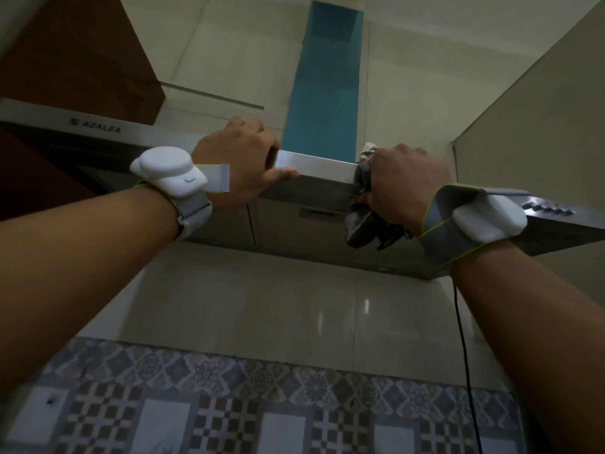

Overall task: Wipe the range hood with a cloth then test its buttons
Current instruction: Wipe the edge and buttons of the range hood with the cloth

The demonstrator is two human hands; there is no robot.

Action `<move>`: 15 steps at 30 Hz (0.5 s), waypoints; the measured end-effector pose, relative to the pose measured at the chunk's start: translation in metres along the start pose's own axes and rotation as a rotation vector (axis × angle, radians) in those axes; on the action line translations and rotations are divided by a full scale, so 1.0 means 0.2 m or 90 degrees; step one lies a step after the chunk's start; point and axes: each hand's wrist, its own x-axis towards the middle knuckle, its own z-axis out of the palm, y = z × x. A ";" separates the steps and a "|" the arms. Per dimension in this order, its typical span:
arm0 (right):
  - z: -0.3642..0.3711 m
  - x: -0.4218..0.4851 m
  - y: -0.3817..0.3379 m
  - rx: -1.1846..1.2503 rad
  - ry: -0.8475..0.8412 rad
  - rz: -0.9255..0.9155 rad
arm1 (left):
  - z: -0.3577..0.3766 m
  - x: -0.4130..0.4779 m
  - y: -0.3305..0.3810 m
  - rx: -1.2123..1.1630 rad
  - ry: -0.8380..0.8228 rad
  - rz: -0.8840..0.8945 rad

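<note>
Looking up from under it, the brushed stainless-steel range hood (314, 165) runs across the middle of the view from 9 o'clock to 3 o'clock, with the word AZALEA (98, 126) printed on its front band towards 9 o'clock. The person's left hand (242, 158) clasps the front band just left of centre, fingers curled over the top edge and the thumb pressed along the lower edge. At 3 o'clock of it, with a bare stretch of steel between them, the right hand (406, 181) is clenched round a crumpled grey-and-dark cloth (363, 224) and holds it against the same front band. One end of the cloth pokes out above the knuckles and the rest hangs down below the hood's edge.

A row of small dark buttons (546, 208) sits on the band at 3 o'clock of the right hand, well apart from both hands. The chimney, covered in blue film (324, 80), rises towards 12 o'clock between the hands.

Each wrist wears a white plastic device on a grey strap, left (167, 173) and right (484, 221). A thin black cord (465, 355) hangs down the pale wall towards 5 o'clock. Patterned grey-and-white tiles (229, 388) fill the 6 o'clock edge, and a brown cabinet (72, 47) sits at 10 o'clock.
</note>
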 end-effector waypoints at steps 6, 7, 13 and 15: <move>0.00 0.00 -0.01 0.004 0.005 0.007 | -0.03 -0.05 -0.12 -0.005 -0.013 -0.020; 0.00 -0.01 -0.01 0.006 0.003 0.010 | -0.01 -0.05 -0.11 0.000 0.006 -0.019; -0.03 -0.01 -0.04 0.012 -0.010 0.037 | 0.02 -0.05 -0.09 0.031 0.048 -0.028; -0.04 -0.01 -0.06 0.014 -0.009 0.044 | 0.03 -0.06 -0.09 0.041 0.060 -0.025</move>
